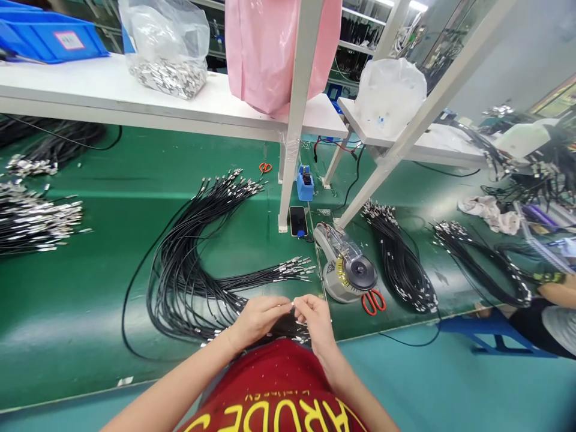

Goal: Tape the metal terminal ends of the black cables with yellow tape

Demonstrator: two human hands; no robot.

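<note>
Head view: the left hand [256, 321] and right hand [317, 321] sit close together near the front edge of the worktop [67, 336]. Both are clenched in a pinch, their fingertips meeting on a small metal cable end [293, 305] too small to make out in detail. It appears to belong to the looped bundle of black cables [189, 288], which lies under and beside the hands, its metal-tipped ends fanning out to the right.

Risks, as judged: the loops lie loose, so a sharp pull on one cable could snag its neighbours and knot the bundle. Ends lying near the front edge could slip off if dragged. A hard pinch could bend a small metal end.

Worktop, left to right: a heap of metal-tipped cables [31, 219], orange scissors [265, 168], a blue holder [305, 185], a phone [298, 221], a round grey machine [346, 264], red scissors [373, 302], a coiled cable bundle [400, 264], a longer cable loop [481, 264] and a crumpled cloth [490, 215].

Room: a white shelf [135, 96] above carries a blue bin [49, 36] and a clear bag of metal parts [166, 66]. A pink bag [283, 54] hangs beside the shelf post. At right, a co-worker's forearm [558, 294] rests near a blue stool [490, 330], above a teal floor [450, 384].
</note>
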